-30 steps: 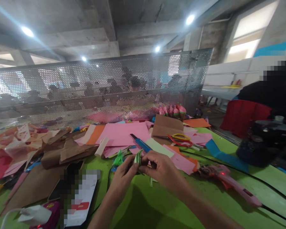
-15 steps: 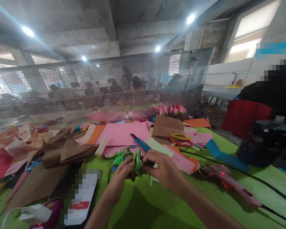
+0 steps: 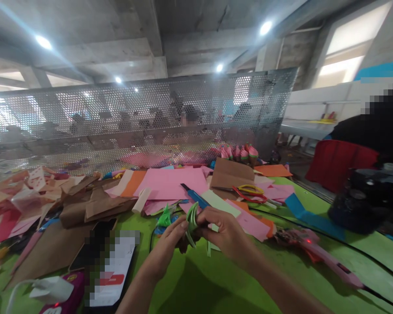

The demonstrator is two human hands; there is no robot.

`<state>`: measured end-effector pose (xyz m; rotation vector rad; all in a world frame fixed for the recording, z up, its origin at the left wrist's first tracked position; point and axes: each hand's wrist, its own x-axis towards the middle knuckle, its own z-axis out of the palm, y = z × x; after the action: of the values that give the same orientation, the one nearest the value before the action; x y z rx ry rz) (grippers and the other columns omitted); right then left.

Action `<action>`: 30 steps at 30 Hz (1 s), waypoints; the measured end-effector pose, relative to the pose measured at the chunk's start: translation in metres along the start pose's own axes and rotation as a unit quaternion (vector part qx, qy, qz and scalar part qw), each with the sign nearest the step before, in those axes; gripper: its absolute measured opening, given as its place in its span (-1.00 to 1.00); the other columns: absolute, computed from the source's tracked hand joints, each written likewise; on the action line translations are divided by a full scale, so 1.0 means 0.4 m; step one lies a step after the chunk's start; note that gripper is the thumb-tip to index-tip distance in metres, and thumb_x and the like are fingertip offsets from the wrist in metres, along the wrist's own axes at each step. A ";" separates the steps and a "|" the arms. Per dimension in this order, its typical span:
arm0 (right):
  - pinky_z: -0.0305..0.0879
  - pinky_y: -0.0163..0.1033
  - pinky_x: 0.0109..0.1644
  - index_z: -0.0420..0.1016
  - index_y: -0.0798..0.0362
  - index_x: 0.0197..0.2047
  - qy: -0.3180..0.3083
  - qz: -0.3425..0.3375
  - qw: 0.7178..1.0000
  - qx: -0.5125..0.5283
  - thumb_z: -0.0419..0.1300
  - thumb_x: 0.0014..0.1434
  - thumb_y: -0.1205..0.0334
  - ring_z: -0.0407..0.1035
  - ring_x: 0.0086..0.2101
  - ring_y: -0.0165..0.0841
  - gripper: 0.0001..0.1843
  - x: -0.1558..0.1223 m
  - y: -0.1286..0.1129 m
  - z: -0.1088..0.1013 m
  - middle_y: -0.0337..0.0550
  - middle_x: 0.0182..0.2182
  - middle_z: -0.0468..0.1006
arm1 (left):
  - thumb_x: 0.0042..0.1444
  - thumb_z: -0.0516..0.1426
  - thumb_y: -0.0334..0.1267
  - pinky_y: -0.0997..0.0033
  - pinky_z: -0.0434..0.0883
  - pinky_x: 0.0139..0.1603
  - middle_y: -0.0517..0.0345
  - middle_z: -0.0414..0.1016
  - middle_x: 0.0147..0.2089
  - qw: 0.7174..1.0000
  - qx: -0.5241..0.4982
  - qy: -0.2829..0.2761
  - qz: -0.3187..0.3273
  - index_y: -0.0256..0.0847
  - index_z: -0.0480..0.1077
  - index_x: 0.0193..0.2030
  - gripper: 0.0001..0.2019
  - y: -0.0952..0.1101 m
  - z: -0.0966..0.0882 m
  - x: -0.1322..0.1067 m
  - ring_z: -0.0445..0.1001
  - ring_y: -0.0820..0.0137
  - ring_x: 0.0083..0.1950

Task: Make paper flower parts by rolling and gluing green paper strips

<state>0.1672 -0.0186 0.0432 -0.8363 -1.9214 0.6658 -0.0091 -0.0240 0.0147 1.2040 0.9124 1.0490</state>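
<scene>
Both my hands meet over the green table [image 3: 249,270], around a light-green folded paper piece [image 3: 191,220] with curved layers. My left hand [image 3: 173,237] grips it from the left, thumb against its side. From the right, my right hand [image 3: 221,226] pinches the same piece with bent fingers; the fingertips are partly hidden. A narrow pale-green strip [image 3: 208,248] hangs beneath my right hand. Just beyond the hands lies a blue utility knife [image 3: 196,198] across a pink sheet [image 3: 173,181] and a pale-green sheet [image 3: 221,203]. Crumpled bright-green material [image 3: 164,216] sits past my left hand.
At right lie a pink glue gun [image 3: 330,261] with its cord, a blue strip [image 3: 306,218] and red-and-yellow-handled scissors [image 3: 249,192]. Phones [image 3: 114,266] and a plugged charger [image 3: 52,290] are at left, near brown paper [image 3: 49,253]. A perforated metal panel [image 3: 134,122] stands behind.
The whole view has shifted slightly, moving the scene a little to the right. My hands keep hold of the green paper piece, which sits at a slightly different angle.
</scene>
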 end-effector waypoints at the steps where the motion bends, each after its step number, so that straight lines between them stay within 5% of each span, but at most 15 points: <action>1: 0.28 -0.35 -0.28 0.48 0.03 -0.40 -0.001 0.006 1.000 0.000 0.26 0.14 0.43 0.39 -0.38 -0.39 -0.87 0.001 -0.002 -0.002 -0.28 -0.42 0.49 | 0.10 0.14 0.19 0.44 0.21 -0.39 0.24 0.33 -0.45 1.000 0.010 -0.012 0.004 -0.32 0.41 0.01 -0.42 0.001 -0.001 0.000 0.20 0.46 -0.46; 9: 0.34 -0.31 -0.26 0.52 0.03 -0.35 0.045 0.044 0.997 -0.054 0.22 0.09 0.38 0.44 -0.36 -0.33 -0.92 0.010 -0.004 -0.034 -0.23 -0.41 0.56 | 0.22 -0.01 0.23 0.51 0.13 -0.46 0.20 0.39 -0.38 0.994 0.088 -0.067 0.003 -0.22 0.39 -0.24 -0.50 0.006 -0.014 0.004 0.28 0.48 -0.42; 12: 0.35 -0.27 -0.19 0.56 0.00 -0.29 0.067 0.003 0.994 -0.087 0.21 0.12 0.38 0.47 -0.30 -0.30 -0.87 0.007 0.007 -0.036 -0.18 -0.35 0.59 | 0.20 0.02 0.23 0.53 0.16 -0.47 0.22 0.39 -0.37 0.995 0.081 -0.054 -0.007 -0.18 0.40 0.04 -0.47 0.008 -0.015 0.009 0.28 0.48 -0.42; 15: 0.34 -0.25 -0.15 0.58 -0.02 -0.27 0.069 -0.017 0.992 -0.108 0.19 0.15 0.39 0.47 -0.26 -0.29 -0.84 0.003 0.015 -0.029 -0.17 -0.32 0.60 | 0.12 0.09 0.26 0.52 0.21 -0.49 0.21 0.43 -0.33 0.998 0.067 -0.014 -0.008 -0.07 0.20 0.33 -0.28 0.003 -0.017 0.017 0.27 0.48 -0.46; 22: 0.33 -0.32 -0.28 0.50 0.05 -0.32 0.065 0.070 0.995 -0.025 0.20 0.10 0.33 0.46 -0.38 -0.33 -0.95 0.009 0.007 -0.017 -0.25 -0.43 0.57 | 0.13 0.11 0.22 0.53 0.17 -0.47 0.22 0.40 -0.39 0.998 0.056 -0.029 0.028 -0.10 0.12 0.38 -0.25 -0.008 -0.018 0.023 0.40 0.41 -0.38; 30: 0.26 -0.38 -0.32 0.48 0.07 -0.40 0.016 0.078 0.997 -0.013 0.19 0.06 0.39 0.38 -0.39 -0.39 -0.94 0.012 -0.010 -0.014 -0.29 -0.48 0.53 | 0.14 0.21 0.00 0.36 0.27 0.10 0.12 0.47 0.03 0.992 0.074 -0.074 0.069 0.00 0.24 0.27 -0.43 -0.003 -0.003 0.010 0.35 0.23 0.14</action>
<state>0.1694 -0.0170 0.0512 -1.0149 -1.8529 0.7166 -0.0089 -0.0200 0.0133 1.4662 0.8118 1.0002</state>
